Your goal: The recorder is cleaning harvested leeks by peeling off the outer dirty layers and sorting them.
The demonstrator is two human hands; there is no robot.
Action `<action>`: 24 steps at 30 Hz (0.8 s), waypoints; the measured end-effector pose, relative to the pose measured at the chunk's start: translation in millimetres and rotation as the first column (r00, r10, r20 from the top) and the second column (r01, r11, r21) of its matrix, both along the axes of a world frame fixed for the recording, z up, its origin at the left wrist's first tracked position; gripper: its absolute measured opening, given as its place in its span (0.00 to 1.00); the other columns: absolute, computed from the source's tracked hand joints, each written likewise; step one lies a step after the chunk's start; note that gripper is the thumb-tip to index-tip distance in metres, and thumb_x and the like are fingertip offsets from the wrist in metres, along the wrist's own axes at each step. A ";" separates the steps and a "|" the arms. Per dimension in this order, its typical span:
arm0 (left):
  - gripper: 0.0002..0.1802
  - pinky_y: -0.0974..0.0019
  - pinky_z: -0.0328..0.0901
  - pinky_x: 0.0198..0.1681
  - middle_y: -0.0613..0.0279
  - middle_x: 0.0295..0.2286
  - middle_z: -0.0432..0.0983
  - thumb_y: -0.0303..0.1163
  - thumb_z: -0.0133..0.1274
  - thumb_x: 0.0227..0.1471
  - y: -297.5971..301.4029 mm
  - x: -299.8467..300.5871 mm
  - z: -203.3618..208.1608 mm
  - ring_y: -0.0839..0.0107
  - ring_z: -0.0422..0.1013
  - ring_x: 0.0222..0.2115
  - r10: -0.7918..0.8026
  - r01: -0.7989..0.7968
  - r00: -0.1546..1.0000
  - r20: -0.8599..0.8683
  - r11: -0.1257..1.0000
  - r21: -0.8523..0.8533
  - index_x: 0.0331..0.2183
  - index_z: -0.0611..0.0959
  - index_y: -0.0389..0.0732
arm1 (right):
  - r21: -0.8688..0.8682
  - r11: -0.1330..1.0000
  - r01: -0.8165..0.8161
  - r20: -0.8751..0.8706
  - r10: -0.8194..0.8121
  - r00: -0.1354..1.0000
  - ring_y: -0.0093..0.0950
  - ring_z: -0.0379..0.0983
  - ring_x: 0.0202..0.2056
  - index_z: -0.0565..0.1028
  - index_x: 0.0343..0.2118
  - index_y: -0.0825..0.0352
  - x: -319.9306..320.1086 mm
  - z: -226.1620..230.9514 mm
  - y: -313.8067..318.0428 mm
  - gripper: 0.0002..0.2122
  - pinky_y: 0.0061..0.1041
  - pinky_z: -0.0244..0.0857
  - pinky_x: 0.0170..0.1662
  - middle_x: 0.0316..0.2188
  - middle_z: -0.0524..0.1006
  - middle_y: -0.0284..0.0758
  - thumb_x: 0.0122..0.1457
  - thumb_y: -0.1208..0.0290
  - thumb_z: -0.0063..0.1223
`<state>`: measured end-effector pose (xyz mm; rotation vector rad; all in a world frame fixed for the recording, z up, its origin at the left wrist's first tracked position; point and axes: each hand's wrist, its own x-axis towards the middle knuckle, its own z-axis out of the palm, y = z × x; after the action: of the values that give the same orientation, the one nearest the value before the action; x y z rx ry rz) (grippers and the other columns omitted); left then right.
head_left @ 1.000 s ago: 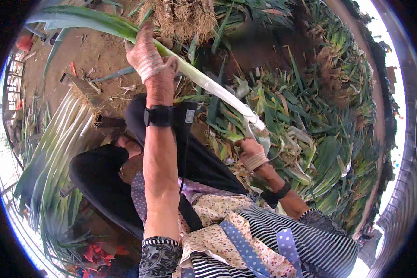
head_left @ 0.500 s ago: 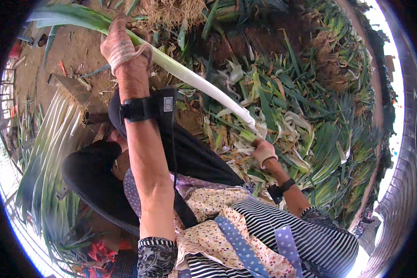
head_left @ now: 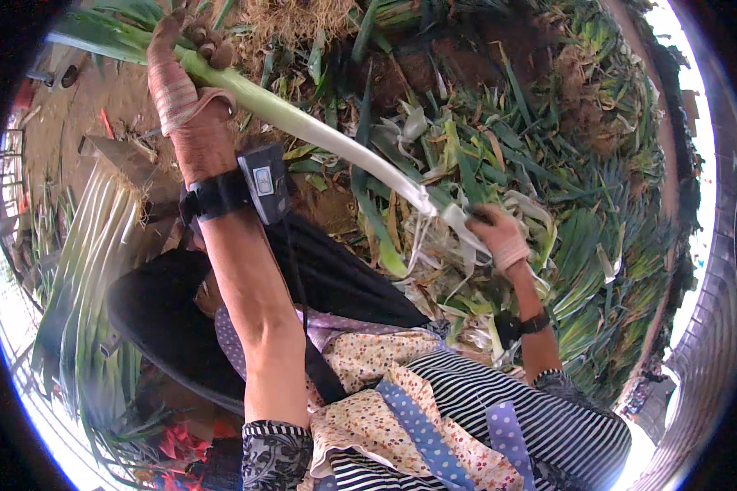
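Surroundings: a broad heap of green leaves and pale trimmings covers the ground ahead and to the person's right, reaching under the right hand. A clump of dry roots stands at the upper edge, near the left hand. To the left, a bundle of leeks lies with its root ends beside a metal piece; red material lies toward the lower edge.

Obstructions: the left forearm crosses in front of the dark trousers. A dark box sits at the left wrist strap, below the held leek and apart from it.

Item in hand: one leek slants across the front of the body, green leaves at upper left, white end at lower right. The left fingers are curled around its green part, thumb on the opposite side. The white end is just short of the right fingertips, with a thin pale strip hanging from it. The right fingers are bent beside a pale piece; whether they pinch it cannot be told.
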<state>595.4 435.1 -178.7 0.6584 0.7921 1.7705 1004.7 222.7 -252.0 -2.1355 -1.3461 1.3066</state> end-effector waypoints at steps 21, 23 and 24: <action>0.20 0.75 0.62 0.19 0.63 0.21 0.70 0.45 0.53 0.46 -9.8 14.4 8.6 0.76 0.64 0.17 0.012 -0.011 1.000 0.013 1.000 -0.027 0.35 0.74 0.41 | -0.337 0.777 -0.532 0.432 0.630 0.646 0.42 0.72 0.33 0.72 0.35 0.59 -5.4 -63.1 -23.1 0.12 0.37 0.66 0.36 0.28 0.75 0.42 0.49 0.62 0.48; 0.20 0.75 0.62 0.19 0.63 0.21 0.70 0.45 0.53 0.46 -12.1 13.7 10.0 0.76 0.64 0.17 0.040 -0.041 0.999 -0.033 0.999 -0.031 0.36 0.74 0.41 | -0.471 0.749 -0.466 0.413 0.654 0.634 0.42 0.72 0.34 0.72 0.36 0.59 -5.8 -55.5 -25.5 0.12 0.37 0.66 0.38 0.30 0.76 0.41 0.49 0.61 0.48; 0.20 0.75 0.62 0.20 0.63 0.21 0.70 0.45 0.52 0.46 -10.3 10.7 9.8 0.76 0.65 0.18 -0.005 0.005 0.999 -0.034 1.000 0.003 0.36 0.74 0.41 | -0.524 0.732 -0.435 0.399 0.663 0.633 0.41 0.72 0.36 0.72 0.38 0.59 -1.4 -52.5 -26.9 0.14 0.35 0.65 0.39 0.32 0.75 0.42 0.48 0.62 0.49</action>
<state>606.1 424.8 -168.9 0.6928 0.8104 1.7606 1003.3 195.8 -304.5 -2.6248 -2.3427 1.2462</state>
